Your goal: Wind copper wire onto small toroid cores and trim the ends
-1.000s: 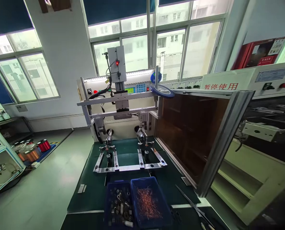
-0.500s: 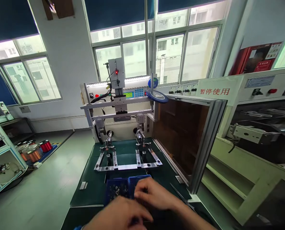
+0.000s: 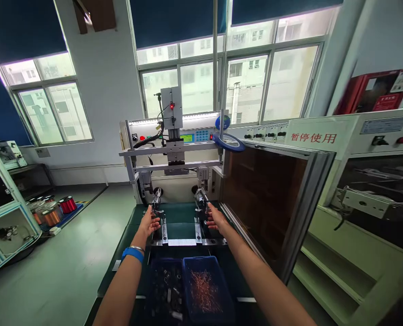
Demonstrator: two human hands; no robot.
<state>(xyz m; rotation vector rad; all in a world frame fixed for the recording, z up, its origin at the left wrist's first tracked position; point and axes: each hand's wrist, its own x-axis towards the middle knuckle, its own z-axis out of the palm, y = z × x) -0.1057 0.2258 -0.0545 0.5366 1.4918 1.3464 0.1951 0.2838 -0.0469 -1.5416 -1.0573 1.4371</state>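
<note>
My left hand [image 3: 149,222] is at the left metal fixture [image 3: 156,204], thumb up and fingers loosely apart, with the wrist in a blue band [image 3: 132,254]. On the other side, my right hand [image 3: 216,218] is beside the right metal fixture [image 3: 200,199], its fingers also apart. Both hands seem to touch or nearly touch the fixtures' outer sides; contact is too small to tell. A metal bracket frame [image 3: 181,242] joins the fixtures at the front. Nearer me stand a blue bin of copper-coloured wire pieces [image 3: 204,290] and a dark blue bin of small metal and black parts [image 3: 169,290].
Behind the fixtures rises a winding-type machine with a keypad panel [image 3: 201,136] and a blue ring [image 3: 229,142]. A brown panel door in a metal frame [image 3: 310,199] stands at the right. Wire spools [image 3: 67,204] sit on the floor at left.
Both hands have moved forward from over the bins to the two fixtures, spreading apart. The bins and their contents now show. The view has shifted slightly.
</note>
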